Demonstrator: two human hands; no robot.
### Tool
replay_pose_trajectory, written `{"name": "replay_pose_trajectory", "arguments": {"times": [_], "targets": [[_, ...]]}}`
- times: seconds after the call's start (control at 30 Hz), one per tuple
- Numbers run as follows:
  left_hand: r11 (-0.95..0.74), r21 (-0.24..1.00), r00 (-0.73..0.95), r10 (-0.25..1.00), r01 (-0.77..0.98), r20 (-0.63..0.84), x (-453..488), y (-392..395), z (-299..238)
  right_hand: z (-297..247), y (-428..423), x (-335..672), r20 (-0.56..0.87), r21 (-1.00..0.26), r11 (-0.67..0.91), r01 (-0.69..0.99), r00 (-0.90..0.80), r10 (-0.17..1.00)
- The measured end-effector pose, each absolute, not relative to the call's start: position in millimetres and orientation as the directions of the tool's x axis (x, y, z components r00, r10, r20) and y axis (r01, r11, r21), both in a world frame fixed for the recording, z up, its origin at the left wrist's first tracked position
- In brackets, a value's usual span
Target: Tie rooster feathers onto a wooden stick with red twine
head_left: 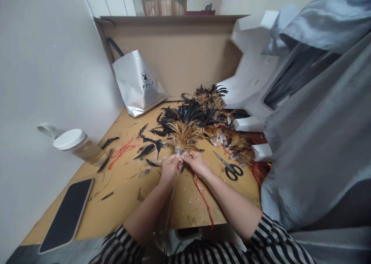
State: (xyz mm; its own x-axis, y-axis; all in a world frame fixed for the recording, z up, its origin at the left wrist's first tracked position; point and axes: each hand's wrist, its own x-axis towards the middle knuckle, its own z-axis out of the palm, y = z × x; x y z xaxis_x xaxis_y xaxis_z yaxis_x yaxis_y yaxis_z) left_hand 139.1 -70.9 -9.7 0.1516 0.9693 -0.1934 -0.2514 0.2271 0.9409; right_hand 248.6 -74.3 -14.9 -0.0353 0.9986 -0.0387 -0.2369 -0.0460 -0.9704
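Note:
A bundle of brown and black feathers (183, 134) lies ahead of me, its base toward my body. My left hand (171, 168) pinches that base from the left. From the right, the fingers of my right hand (196, 162) close on the same spot, and the two hands nearly touch. Below my right hand a red string (204, 196) trails over the table's front edge; whether it is tied to the bundle is hidden. Black-handled scissors (230, 168) rest on the table to the right of my right hand.
More feather bundles (228, 140) lie at the right and back. Loose black feathers (146, 151) and red string pieces (123, 150) are scattered left. A jar with a white lid (84, 144), a phone (68, 212) and a silver bag (137, 82) stand or lie along the left. Grey cloth (319, 148) hangs right.

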Motion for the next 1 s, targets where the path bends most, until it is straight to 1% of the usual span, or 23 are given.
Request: {"name": "replay_pose_trajectory", "arguments": {"times": [0.07, 0.13, 0.23, 0.33, 0.43, 0.63, 0.77, 0.93, 1.0], "targets": [[0.218, 0.943, 0.152, 0.971, -0.25, -0.184, 138.4, -70.9, -8.6, -15.0, -75.5, 245.9, -0.076, -0.961, -0.072, -0.266, 0.008, 0.997], [0.216, 0.944, 0.163, 0.97, -0.248, -0.179, 137.3, -70.2, -8.0, -15.3, -76.3, 243.2, -0.089, -0.947, -0.08, -0.311, 0.016, 0.996], [0.21, 0.946, 0.19, 0.968, -0.248, -0.165, 135.0, -69.0, -7.5, -15.0, -77.2, 240.7, -0.039, -0.936, -0.043, -0.348, -0.02, 0.999], [0.188, 0.948, 0.199, 0.97, -0.255, -0.139, 133.2, -69.0, -6.1, -11.0, -79.0, 239.4, 0.023, -0.936, -0.001, -0.353, -0.065, 0.998], [0.164, 0.956, 0.195, 0.974, -0.243, -0.117, 132.8, -70.3, -4.0, -5.4, -81.4, 238.0, 0.038, -0.938, 0.014, -0.345, -0.065, 0.997], [0.126, 0.975, 0.168, 0.981, -0.185, -0.095, 134.6, -72.5, -2.4, -5.6, -81.0, 237.5, 0.033, -0.94, 0.031, -0.341, -0.001, 0.999], [0.118, 0.979, 0.166, 0.982, -0.167, -0.09, 135.0, -72.6, -3.1, -6.9, -79.7, 240.4, 0.034, -0.945, 0.031, -0.327, -0.001, 0.999], [0.112, 0.978, 0.164, 0.983, -0.178, -0.083, 134.6, -72.3, -4.8, -7.8, -79.1, 242.3, -0.012, -0.941, -0.023, -0.339, -0.035, 0.999], [0.091, 0.983, 0.16, 0.985, -0.157, -0.066, 134.6, -72.4, -4.9, -10.1, -78.0, 242.0, -0.021, -0.935, -0.031, -0.352, -0.033, 0.999]]}}
